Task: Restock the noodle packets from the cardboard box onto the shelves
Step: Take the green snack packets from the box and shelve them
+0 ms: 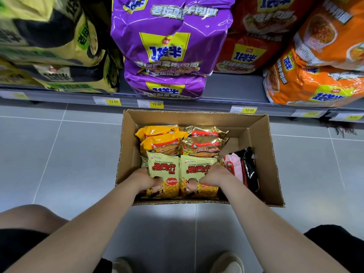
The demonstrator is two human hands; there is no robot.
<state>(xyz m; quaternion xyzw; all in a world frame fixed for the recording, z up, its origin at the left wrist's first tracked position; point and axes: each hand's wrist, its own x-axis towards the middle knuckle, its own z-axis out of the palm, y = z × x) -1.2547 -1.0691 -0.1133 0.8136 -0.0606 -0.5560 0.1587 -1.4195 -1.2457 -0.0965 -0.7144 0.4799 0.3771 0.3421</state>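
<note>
An open cardboard box (262, 154) stands on the floor below the bottom shelf (232, 85). Inside lie two pale green noodle packets side by side at the near end. My left hand (144, 179) grips the left green packet (164, 169) at its left edge. My right hand (214, 175) grips the right green packet (194, 170) at its right edge. Behind them lie orange packets (159, 138) and gold packets (202, 141). Pink packets (234, 166) and a black packet (249, 168) stand on edge at the box's right side.
The bottom shelf carries large multipacks: yellow-black (59, 46), purple (169, 46), red (254, 36) and orange (319, 75). Price tags (156, 104) line the shelf edge. Grey tiled floor (59, 154) surrounds the box. My knees and shoes are at the frame's bottom.
</note>
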